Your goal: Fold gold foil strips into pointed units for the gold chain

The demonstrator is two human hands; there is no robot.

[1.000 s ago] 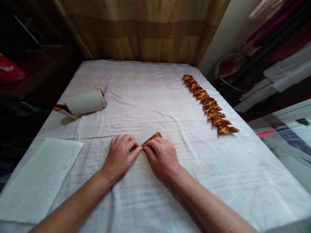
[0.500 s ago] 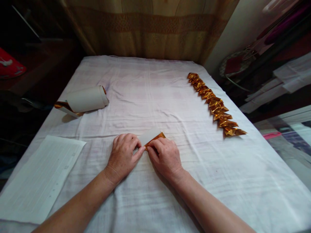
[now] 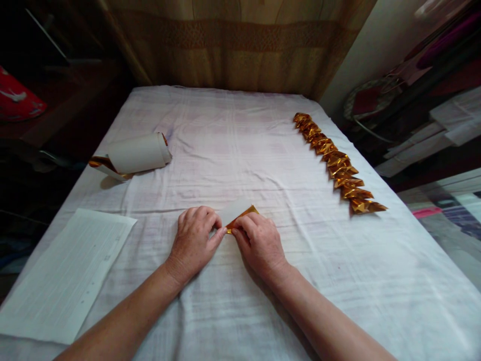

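Note:
A small piece of gold foil paper (image 3: 240, 208), white on one face and shiny gold on the other, lies partly folded on the cloth in front of me. My left hand (image 3: 196, 238) pinches its near left corner between thumb and fingers. My right hand (image 3: 260, 240) grips the gold folded edge close beside, its fingertips a short gap from the left thumb. The fingers cover much of the lower fold. Off to the right runs a row of folded gold foil pieces (image 3: 334, 163), nested in a slanting line.
A white-backed roll of gold foil (image 3: 137, 154) lies at the left with a loose end. Nearer on that side is a printed paper sheet (image 3: 67, 276). A pale checked cloth (image 3: 225, 135) covers the surface. Behind it hangs a brown curtain (image 3: 240, 45).
My fingertips have parted slightly, and a little more of the gold fold shows between them. The whole view has shifted a bit, moving everything slightly to the right.

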